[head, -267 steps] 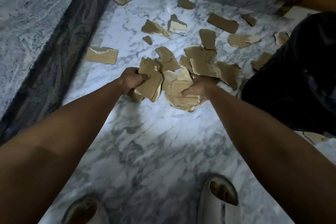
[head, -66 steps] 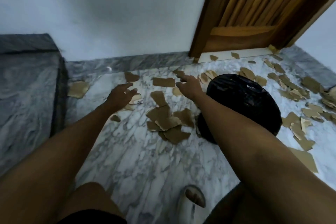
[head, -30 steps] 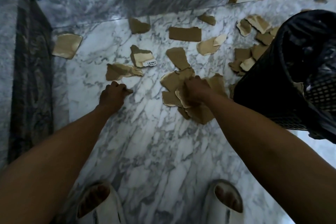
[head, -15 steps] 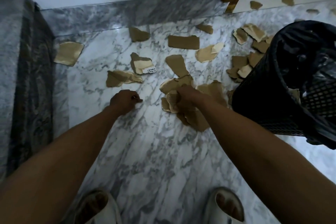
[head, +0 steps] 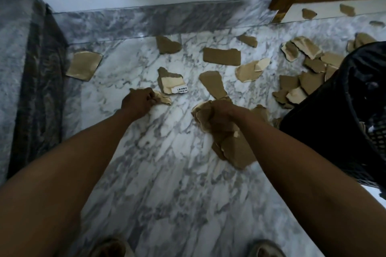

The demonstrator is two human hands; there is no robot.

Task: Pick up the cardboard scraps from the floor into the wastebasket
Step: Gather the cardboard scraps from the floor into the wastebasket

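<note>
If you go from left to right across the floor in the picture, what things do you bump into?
Dark stone step → lone scrap → left hand → barcode scrap → right hand → black wastebasket.

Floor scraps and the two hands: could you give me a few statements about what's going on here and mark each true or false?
1. The right hand grips a bunch of scraps. True.
2. The left hand is flat and empty. False: it closes on a small scrap.
3. The wastebasket stands to the person's right. True.
4. A scrap with a barcode label lies just beyond the left hand. True.
5. The floor is bare of loose scraps. False: many still lie near the wall and the wastebasket.
</note>
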